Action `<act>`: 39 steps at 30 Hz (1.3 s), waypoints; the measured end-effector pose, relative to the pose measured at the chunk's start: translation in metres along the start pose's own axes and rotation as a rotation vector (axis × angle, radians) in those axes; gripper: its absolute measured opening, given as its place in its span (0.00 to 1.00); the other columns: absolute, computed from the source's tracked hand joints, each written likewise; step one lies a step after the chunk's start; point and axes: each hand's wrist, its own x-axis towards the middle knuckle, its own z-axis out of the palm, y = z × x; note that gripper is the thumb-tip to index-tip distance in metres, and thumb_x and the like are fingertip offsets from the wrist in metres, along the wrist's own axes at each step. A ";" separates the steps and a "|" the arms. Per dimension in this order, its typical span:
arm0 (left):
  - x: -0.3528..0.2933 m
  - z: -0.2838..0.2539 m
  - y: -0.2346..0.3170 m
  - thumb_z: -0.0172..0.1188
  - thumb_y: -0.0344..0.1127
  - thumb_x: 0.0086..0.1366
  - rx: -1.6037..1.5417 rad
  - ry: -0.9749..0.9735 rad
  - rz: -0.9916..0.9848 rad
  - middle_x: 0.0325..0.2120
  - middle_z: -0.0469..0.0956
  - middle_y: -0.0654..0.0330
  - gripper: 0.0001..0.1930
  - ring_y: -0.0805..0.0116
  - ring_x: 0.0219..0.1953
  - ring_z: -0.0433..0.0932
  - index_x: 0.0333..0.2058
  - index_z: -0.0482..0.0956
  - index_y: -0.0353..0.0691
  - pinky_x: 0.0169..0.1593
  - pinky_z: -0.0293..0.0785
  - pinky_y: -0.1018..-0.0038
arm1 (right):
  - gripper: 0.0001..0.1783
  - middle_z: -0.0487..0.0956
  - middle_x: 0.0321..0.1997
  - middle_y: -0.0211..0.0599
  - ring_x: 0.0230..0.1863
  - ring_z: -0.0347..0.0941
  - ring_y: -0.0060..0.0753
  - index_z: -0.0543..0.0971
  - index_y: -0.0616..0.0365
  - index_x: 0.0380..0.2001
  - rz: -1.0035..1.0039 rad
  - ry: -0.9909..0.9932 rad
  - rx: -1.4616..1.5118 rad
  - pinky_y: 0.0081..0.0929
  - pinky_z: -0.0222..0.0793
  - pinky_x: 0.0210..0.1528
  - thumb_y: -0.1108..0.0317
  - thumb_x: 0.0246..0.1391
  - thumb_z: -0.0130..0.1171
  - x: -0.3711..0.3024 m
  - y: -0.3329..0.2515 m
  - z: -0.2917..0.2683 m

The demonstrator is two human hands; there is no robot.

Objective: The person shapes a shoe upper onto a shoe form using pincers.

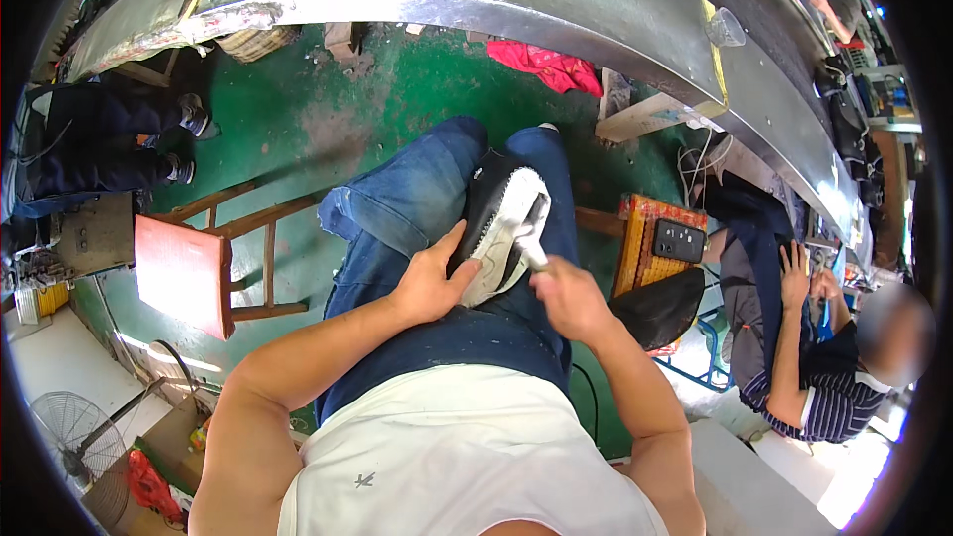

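On my lap lies a shoe (489,249), bottom side up, its black upper folded round a pale underside with a jagged edge. My left hand (435,280) grips the shoe's near left side, with thumb and forefinger spread along it. In my right hand (574,300), the fingers are closed round the handle of what looks like a hammer (532,252). Its head is smeared by motion over the right part of the underside, and I cannot tell whether it touches. My fist hides much of the handle.
A long metal-edged workbench (397,5) curves across the front. Left stands a wooden stool (184,273); right, a beaded seat (640,253) carries a black phone (680,239). A co-worker (824,377) sits at far right. Red cloth (546,65) lies beneath the bench; a fan (74,452) stands lower left.
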 end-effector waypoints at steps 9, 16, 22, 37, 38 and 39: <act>0.019 -0.024 0.045 0.69 0.39 0.59 0.373 -0.305 -0.161 0.52 0.75 0.30 0.53 0.33 0.54 0.76 0.73 0.41 0.32 0.60 0.72 0.55 | 0.23 0.81 0.35 0.39 0.34 0.79 0.31 0.76 0.67 0.47 0.231 0.079 0.484 0.30 0.75 0.41 0.55 0.74 0.42 -0.034 0.024 0.010; 0.036 -0.099 0.124 0.73 0.24 0.50 0.034 -0.091 0.377 0.48 0.81 0.46 0.43 0.61 0.47 0.83 0.64 0.61 0.38 0.50 0.79 0.68 | 0.21 0.80 0.36 0.32 0.35 0.74 0.21 0.74 0.66 0.53 0.277 0.219 0.684 0.22 0.71 0.39 0.60 0.68 0.55 -0.067 0.030 0.005; 0.091 -0.032 0.134 0.70 0.46 0.63 -0.180 -0.099 0.032 0.39 0.83 0.49 0.31 0.63 0.42 0.82 0.57 0.71 0.33 0.47 0.78 0.69 | 0.15 0.81 0.37 0.39 0.34 0.79 0.33 0.77 0.64 0.49 0.338 0.077 0.361 0.31 0.74 0.42 0.71 0.60 0.57 -0.096 0.015 -0.019; 0.058 0.041 0.007 0.38 0.42 0.78 0.075 -0.061 0.326 0.64 0.66 0.40 0.26 0.43 0.68 0.63 0.67 0.62 0.30 0.72 0.50 0.49 | 0.33 0.70 0.65 0.67 0.66 0.67 0.66 0.65 0.73 0.65 0.137 -0.200 -0.028 0.44 0.62 0.70 0.70 0.59 0.60 -0.062 -0.017 -0.082; 0.058 0.040 0.007 0.37 0.41 0.79 0.090 -0.062 0.334 0.63 0.66 0.39 0.26 0.42 0.67 0.64 0.67 0.61 0.29 0.72 0.51 0.51 | 0.34 0.69 0.65 0.68 0.67 0.66 0.66 0.64 0.73 0.66 0.142 -0.218 -0.051 0.44 0.62 0.70 0.70 0.59 0.60 -0.059 -0.019 -0.084; 0.058 0.039 0.007 0.37 0.41 0.79 0.088 -0.057 0.328 0.63 0.66 0.39 0.26 0.42 0.67 0.64 0.67 0.61 0.29 0.72 0.51 0.51 | 0.34 0.69 0.66 0.68 0.67 0.66 0.66 0.64 0.73 0.66 0.147 -0.234 -0.074 0.44 0.61 0.71 0.71 0.59 0.60 -0.055 -0.020 -0.086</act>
